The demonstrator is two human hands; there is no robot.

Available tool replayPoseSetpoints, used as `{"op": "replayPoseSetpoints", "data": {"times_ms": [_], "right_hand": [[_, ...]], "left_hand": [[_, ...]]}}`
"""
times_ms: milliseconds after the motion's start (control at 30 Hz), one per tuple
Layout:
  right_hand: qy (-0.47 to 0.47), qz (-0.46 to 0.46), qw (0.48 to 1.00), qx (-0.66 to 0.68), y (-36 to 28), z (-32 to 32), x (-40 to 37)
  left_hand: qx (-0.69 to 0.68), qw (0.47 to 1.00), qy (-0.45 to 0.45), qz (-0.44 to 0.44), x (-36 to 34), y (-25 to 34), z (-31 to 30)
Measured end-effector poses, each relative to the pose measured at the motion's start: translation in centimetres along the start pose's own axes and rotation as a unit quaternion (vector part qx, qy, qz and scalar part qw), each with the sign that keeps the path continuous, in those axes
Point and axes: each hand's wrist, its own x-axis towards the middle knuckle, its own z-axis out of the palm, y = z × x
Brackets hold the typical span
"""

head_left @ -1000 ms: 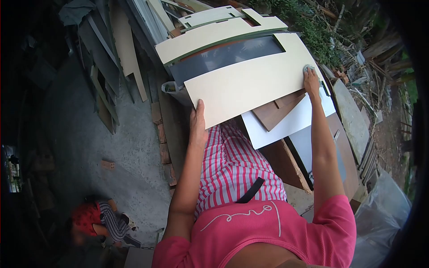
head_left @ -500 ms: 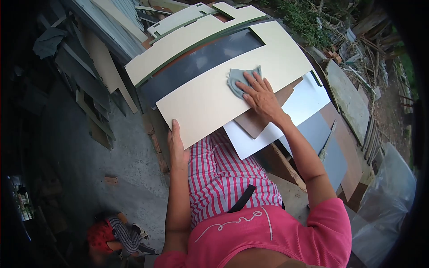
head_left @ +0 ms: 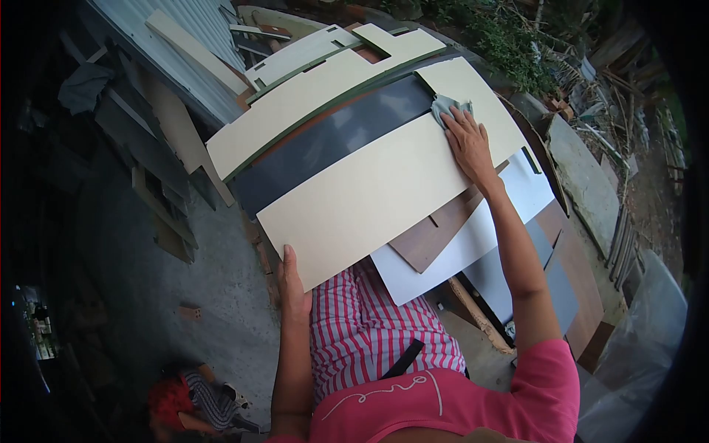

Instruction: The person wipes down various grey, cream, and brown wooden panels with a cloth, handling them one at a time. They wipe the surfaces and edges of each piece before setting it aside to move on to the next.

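Note:
A long cream panel (head_left: 362, 203) with a notched end lies tilted in front of me, its near corner above my striped trousers. My left hand (head_left: 293, 286) grips this corner at the left edge, thumb on top and fingers hidden underneath. Towards the far end, my right hand (head_left: 471, 148) presses a grey-blue cloth (head_left: 443, 109) onto the panel, right by the inner corner of its notch. The cloth is bunched under the fingertips. A shiny dark grey panel (head_left: 332, 133) shows just beyond the cream one.
More cut cream panels (head_left: 288, 103) are stacked behind. A brown board (head_left: 428, 244) and a white sheet (head_left: 399, 273) stick out on the right. Boards (head_left: 166, 181) lean at the left, near corrugated metal (head_left: 173, 55). Another person (head_left: 196, 399) is low at bottom left; clear plastic (head_left: 635, 347) lies right.
My right hand has slid the cloth along the panel, away and to the right, up to the notch. My left hand keeps its hold on the corner. The view has shifted slightly.

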Motion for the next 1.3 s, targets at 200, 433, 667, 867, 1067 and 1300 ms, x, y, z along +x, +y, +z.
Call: {"op": "replayPoseSetpoints", "data": {"times_ms": [200,433,667,867,1067,1300], "right_hand": [[0.059,0.212,0.974,0.052,13.0,0.1,4.7],[0.045,-0.070,0.997,-0.005,0.2,3.1,8.0],[-0.002,-0.032,0.995,0.093,6.0,4.3,11.1],[0.089,0.105,0.989,-0.047,12.7,2.3,4.5],[0.023,0.239,0.966,-0.091,16.1,-1.6,-6.9],[0.046,0.218,0.975,-0.027,20.4,-1.4,-8.6]], "left_hand": [[0.016,0.999,0.028,-0.006,-0.1,-0.1,-0.2],[0.055,0.998,0.010,-0.009,-0.1,0.3,0.0],[0.045,0.999,0.006,0.007,-0.3,0.4,0.3],[0.008,1.000,0.004,0.029,0.1,-0.7,-0.2],[-0.038,0.998,-0.011,0.052,0.4,-1.0,0.0],[0.172,0.970,0.088,0.145,0.6,-0.9,-2.1]]}}
